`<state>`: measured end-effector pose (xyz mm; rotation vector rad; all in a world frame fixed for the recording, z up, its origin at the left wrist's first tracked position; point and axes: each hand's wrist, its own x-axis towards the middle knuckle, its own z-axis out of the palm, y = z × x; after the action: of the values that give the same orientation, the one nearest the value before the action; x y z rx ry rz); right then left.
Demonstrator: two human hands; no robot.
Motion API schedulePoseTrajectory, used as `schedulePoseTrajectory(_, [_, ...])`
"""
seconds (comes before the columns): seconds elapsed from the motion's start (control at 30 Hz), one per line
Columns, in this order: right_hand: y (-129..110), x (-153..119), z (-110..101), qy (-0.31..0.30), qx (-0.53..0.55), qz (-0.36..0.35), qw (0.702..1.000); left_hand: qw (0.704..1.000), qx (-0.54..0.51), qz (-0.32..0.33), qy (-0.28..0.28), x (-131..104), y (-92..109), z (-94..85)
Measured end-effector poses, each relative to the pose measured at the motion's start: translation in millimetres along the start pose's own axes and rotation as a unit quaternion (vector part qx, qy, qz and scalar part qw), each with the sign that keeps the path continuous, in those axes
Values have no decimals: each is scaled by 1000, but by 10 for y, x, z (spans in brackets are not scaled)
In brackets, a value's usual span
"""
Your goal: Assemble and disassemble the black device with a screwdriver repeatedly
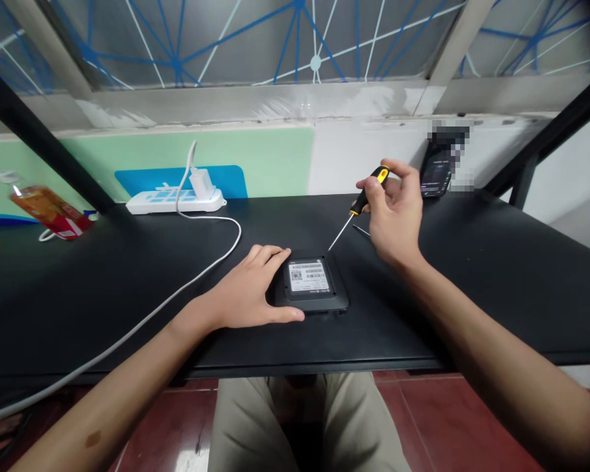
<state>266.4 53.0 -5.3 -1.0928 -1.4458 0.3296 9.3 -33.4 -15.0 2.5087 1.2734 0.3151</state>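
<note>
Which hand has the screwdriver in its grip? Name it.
The right hand: it holds the black and yellow screwdriver, while the left hand spans the left side of the labelled black device.

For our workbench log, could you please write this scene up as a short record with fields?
Surface: black table
Left hand: holds the left side of a black device, thumb at its near edge
Device top: white printed label
Right hand: grips a black-and-yellow screwdriver
Screwdriver tip: at the device's far right corner; contact unclear
Behind, left: white power strip with a plug in it
Far left: bottle
</note>
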Motion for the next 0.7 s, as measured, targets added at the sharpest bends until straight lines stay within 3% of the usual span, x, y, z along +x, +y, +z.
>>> schedulePoseTrajectory(0.17, [-44, -60, 14, -14, 4, -56, 998, 1000, -1, 0, 0, -13, 15, 21])
schedulePoseTrajectory(0.37, [-15, -78, 43, -21, -2, -67, 998, 1000, 4, -1, -1, -4, 22, 4])
schedulePoseTrajectory(0.53, [-60, -102, 52, -32, 17, -47, 998, 1000, -4, -1, -4, 0, 18, 13])
schedulePoseTrajectory(0.7, [-159, -121, 22, -70, 142, 0, 987, 1000, -1, -4, 3, -5, 29, 43])
